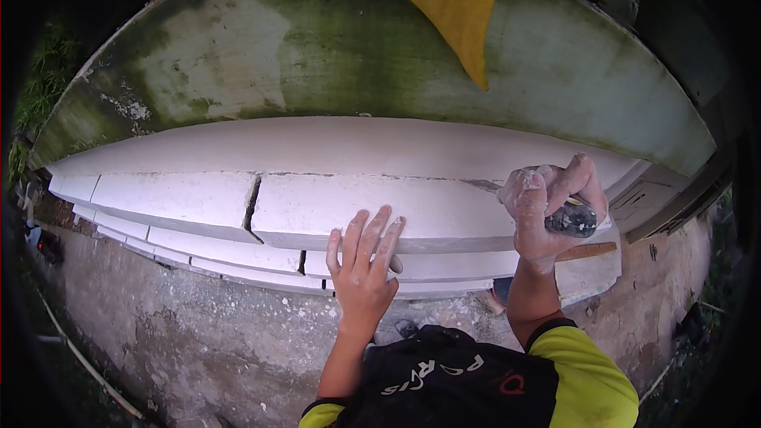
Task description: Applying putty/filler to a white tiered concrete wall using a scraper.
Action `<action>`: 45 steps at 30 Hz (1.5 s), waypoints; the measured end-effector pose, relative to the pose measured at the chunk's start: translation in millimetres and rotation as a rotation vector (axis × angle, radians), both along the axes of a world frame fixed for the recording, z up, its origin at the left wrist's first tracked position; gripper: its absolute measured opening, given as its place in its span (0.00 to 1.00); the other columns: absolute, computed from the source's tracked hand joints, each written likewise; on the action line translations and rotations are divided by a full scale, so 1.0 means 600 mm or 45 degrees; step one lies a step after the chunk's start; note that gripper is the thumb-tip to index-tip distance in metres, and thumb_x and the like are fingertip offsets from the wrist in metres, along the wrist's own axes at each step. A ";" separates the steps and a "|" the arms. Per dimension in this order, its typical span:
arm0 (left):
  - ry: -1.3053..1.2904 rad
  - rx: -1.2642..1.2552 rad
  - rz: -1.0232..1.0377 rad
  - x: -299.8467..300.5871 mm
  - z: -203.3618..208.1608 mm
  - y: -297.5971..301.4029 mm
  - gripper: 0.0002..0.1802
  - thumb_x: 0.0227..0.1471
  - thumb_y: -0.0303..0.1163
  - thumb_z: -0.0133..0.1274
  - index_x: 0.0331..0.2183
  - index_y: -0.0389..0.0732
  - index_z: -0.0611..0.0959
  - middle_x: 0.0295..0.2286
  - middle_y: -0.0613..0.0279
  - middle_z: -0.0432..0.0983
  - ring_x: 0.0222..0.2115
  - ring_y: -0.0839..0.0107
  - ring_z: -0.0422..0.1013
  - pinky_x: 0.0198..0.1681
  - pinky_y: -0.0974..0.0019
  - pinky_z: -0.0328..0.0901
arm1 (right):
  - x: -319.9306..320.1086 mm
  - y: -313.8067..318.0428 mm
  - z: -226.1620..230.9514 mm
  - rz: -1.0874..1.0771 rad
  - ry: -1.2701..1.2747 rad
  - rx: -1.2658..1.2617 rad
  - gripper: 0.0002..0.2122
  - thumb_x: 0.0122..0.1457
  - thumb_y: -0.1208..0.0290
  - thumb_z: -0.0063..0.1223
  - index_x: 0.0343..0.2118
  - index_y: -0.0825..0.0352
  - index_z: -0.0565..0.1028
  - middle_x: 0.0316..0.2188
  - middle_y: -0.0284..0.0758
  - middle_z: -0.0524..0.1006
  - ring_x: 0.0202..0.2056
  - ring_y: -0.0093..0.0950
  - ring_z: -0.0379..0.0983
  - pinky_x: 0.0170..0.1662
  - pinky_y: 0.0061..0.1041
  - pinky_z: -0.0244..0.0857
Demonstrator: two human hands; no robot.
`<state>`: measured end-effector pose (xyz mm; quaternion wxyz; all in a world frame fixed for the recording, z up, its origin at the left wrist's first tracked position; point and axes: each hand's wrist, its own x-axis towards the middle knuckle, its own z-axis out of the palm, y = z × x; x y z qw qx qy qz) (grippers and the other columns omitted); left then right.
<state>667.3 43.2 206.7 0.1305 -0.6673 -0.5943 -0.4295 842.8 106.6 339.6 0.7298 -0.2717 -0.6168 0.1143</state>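
My left hand (363,261) lies with fingers spread on the front face and upper edge of a long white block (380,204) in the top course of a block wall. My right hand (551,206), whitened with dust, is closed around a tool with a dark, rounded, white-flecked handle (571,220), above the right end of that course. The tool's working end is hidden by the hand, so I cannot tell its kind. A dark open joint (252,204) separates the long block from a neighbouring white block (174,196) on its left.
Behind the blocks rises a pale green, moss-stained panel (230,47), with yellow cloth (460,0) hanging over it. Lower white block courses (214,242) step down toward me. A brown strip (587,251) lies below my right hand. Rough concrete ground (230,341) spreads below.
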 end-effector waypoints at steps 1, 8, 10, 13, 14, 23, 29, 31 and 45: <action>-0.008 0.008 -0.005 0.001 0.000 0.000 0.44 0.25 0.17 0.54 0.51 0.53 0.80 0.57 0.72 0.72 0.62 0.63 0.62 0.68 0.47 0.45 | -0.016 0.019 0.016 -0.167 -0.377 0.167 0.15 0.46 0.82 0.59 0.16 0.60 0.62 0.09 0.26 0.66 0.13 0.16 0.62 0.21 0.16 0.55; -0.014 -0.002 -0.016 0.008 0.001 -0.004 0.45 0.29 0.17 0.53 0.55 0.54 0.79 0.58 0.71 0.71 0.61 0.63 0.63 0.67 0.49 0.46 | -0.012 0.038 -0.004 -0.226 -0.430 0.234 0.14 0.44 0.82 0.60 0.17 0.59 0.64 0.10 0.24 0.65 0.11 0.18 0.61 0.20 0.16 0.55; -0.044 -0.016 -0.007 0.007 0.011 -0.003 0.45 0.29 0.16 0.54 0.55 0.53 0.79 0.57 0.71 0.71 0.61 0.63 0.63 0.67 0.48 0.46 | -0.017 0.028 0.000 -0.209 -0.432 0.272 0.14 0.44 0.82 0.61 0.17 0.59 0.65 0.10 0.24 0.66 0.11 0.19 0.62 0.20 0.15 0.55; 0.000 -0.067 0.007 0.001 0.030 -0.018 0.44 0.29 0.15 0.53 0.55 0.49 0.78 0.57 0.67 0.71 0.61 0.61 0.63 0.66 0.48 0.49 | 0.009 0.001 -0.008 -0.191 -0.354 0.366 0.14 0.48 0.83 0.61 0.21 0.61 0.64 0.13 0.25 0.68 0.13 0.18 0.64 0.22 0.17 0.62; -0.005 -0.064 0.007 -0.003 0.044 -0.021 0.44 0.29 0.15 0.53 0.55 0.49 0.78 0.57 0.67 0.71 0.61 0.61 0.63 0.66 0.48 0.49 | 0.030 -0.005 -0.037 -0.039 -0.070 0.347 0.14 0.53 0.83 0.58 0.26 0.63 0.61 0.15 0.28 0.68 0.14 0.19 0.66 0.22 0.20 0.66; 0.398 -0.545 -0.466 0.062 0.149 -0.002 0.41 0.39 0.21 0.53 0.60 0.36 0.69 0.64 0.49 0.59 0.67 0.52 0.52 0.69 0.48 0.45 | 0.264 -0.027 -0.036 0.062 0.559 0.567 0.09 0.61 0.66 0.47 0.35 0.65 0.64 0.19 0.32 0.62 0.20 0.25 0.59 0.26 0.25 0.58; 0.482 -0.456 -0.950 0.150 0.141 0.070 0.49 0.35 0.19 0.53 0.64 0.46 0.66 0.66 0.53 0.56 0.68 0.57 0.50 0.71 0.50 0.44 | 0.352 0.020 -0.073 0.085 0.779 0.420 0.10 0.61 0.68 0.48 0.42 0.67 0.67 0.37 0.42 0.69 0.36 0.33 0.63 0.43 0.36 0.60; 0.445 -0.480 -0.966 0.146 0.141 0.081 0.47 0.36 0.18 0.53 0.63 0.45 0.67 0.65 0.53 0.57 0.68 0.58 0.51 0.70 0.51 0.45 | 0.378 0.034 -0.086 -0.152 0.724 0.317 0.12 0.65 0.75 0.44 0.50 0.68 0.64 0.42 0.44 0.71 0.39 0.34 0.67 0.46 0.35 0.65; 0.096 -0.443 0.007 0.157 0.117 0.000 0.50 0.32 0.12 0.49 0.62 0.46 0.70 0.64 0.62 0.62 0.67 0.57 0.53 0.71 0.48 0.45 | 0.484 0.089 -0.050 -0.083 0.009 0.248 0.25 0.56 0.54 0.67 0.38 0.61 0.60 0.24 0.36 0.73 0.26 0.24 0.66 0.33 0.24 0.64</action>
